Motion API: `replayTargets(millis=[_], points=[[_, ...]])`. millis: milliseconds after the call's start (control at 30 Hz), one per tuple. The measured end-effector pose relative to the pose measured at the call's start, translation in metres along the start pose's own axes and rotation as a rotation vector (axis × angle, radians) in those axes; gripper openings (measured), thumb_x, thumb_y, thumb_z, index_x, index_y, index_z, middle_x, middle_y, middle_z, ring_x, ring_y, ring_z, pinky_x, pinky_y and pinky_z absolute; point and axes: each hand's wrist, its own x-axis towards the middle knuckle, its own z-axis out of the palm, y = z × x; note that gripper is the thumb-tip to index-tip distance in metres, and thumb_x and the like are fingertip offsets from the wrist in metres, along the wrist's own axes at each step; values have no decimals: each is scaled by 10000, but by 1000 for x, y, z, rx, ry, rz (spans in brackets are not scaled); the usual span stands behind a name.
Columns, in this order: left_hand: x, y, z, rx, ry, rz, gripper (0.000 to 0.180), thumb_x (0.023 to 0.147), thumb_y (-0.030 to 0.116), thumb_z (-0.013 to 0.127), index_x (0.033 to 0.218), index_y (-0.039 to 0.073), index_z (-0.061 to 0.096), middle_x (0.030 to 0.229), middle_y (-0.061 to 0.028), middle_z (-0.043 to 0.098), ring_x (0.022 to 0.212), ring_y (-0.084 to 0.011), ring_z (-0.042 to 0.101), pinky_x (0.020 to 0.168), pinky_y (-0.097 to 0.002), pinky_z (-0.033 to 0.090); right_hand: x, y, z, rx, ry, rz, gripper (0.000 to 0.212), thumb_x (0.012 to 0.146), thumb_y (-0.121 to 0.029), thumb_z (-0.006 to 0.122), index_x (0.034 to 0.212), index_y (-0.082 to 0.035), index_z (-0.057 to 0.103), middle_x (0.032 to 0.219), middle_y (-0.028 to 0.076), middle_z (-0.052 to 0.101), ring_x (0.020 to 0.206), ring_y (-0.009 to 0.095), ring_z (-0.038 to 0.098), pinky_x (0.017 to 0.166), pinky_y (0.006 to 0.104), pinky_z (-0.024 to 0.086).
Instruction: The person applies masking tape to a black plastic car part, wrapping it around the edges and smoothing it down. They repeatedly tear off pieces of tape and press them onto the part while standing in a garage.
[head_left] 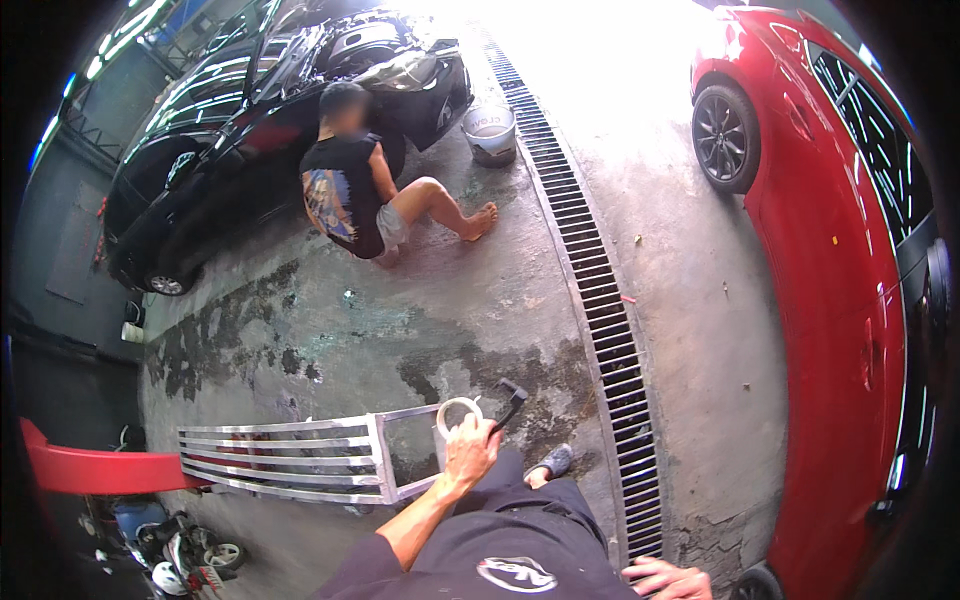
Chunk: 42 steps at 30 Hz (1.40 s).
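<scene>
My left hand is closed in front of my body, at the near end of a slatted metal rack. In its fingers are a cream roll of tape and a dark, hook-shaped piece that sticks out to the right. The exact kind of the dark piece cannot be made out. Low at the frame's bottom edge, my right hand has its fingers apart, with nothing visible in them; part of it is cut off.
Someone in a sleeveless black top sits on the floor beside a black car, near a grey bucket. A drain grate runs along the floor. At right stands a red car; a red panel adjoins the rack.
</scene>
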Motion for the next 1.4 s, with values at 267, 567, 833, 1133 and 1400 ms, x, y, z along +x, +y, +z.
replayTargets(millis=[267, 567, 833, 1133, 1400], points=[[148, 71, 67, -215, 65, 52, 262, 993, 275, 808, 1180, 93, 793, 1075, -211, 661, 869, -434, 710, 764, -554, 571, 55, -33, -71, -108, -120, 119, 489, 1096, -519, 672, 1462, -201, 734, 1721, 302, 461, 1663, 616, 182, 1266, 846, 57], [392, 106, 100, -353, 31, 121, 257, 1033, 314, 768, 1175, 100, 778, 1086, -212, 688, 928, -432, 726, 794, -553, 597, 215, -36, -226, -278, -147, -16, 565, 1095, -503, 679, 1565, -190, 677, 1744, 270, 451, 1668, 598, 199, 1298, 793, 20], [644, 211, 46, -555, -123, 196, 441, 1061, 432, 753, 1263, 41, 767, 1107, -210, 755, 1010, -378, 776, 871, -474, 624, 349, -38, -452, -598, 869, 558, 683, 1117, -477, 703, 1583, -9, 528, 1503, 170, 622, 1297, 266, 685, 1074, 425, 560], [819, 401, 87, -539, -61, 511, 329, 1000, 275, 829, 1208, 32, 750, 1137, -241, 689, 948, -462, 730, 793, -544, 590, 599, -69, -685, -243, 925, 154, 527, 1066, -369, 816, 1433, -48, 616, 1219, 34, 717, 1083, 121, 678, 953, 333, 554], [987, 528, 109, -726, -57, 674, 384, 906, 28, 830, 1268, 85, 717, 1234, -125, 740, 983, -290, 752, 788, -395, 604, 702, -193, -849, -304, 968, 173, 310, 1105, -330, 746, 1258, -64, 704, 1077, 36, 737, 999, 153, 698, 903, 338, 558]])
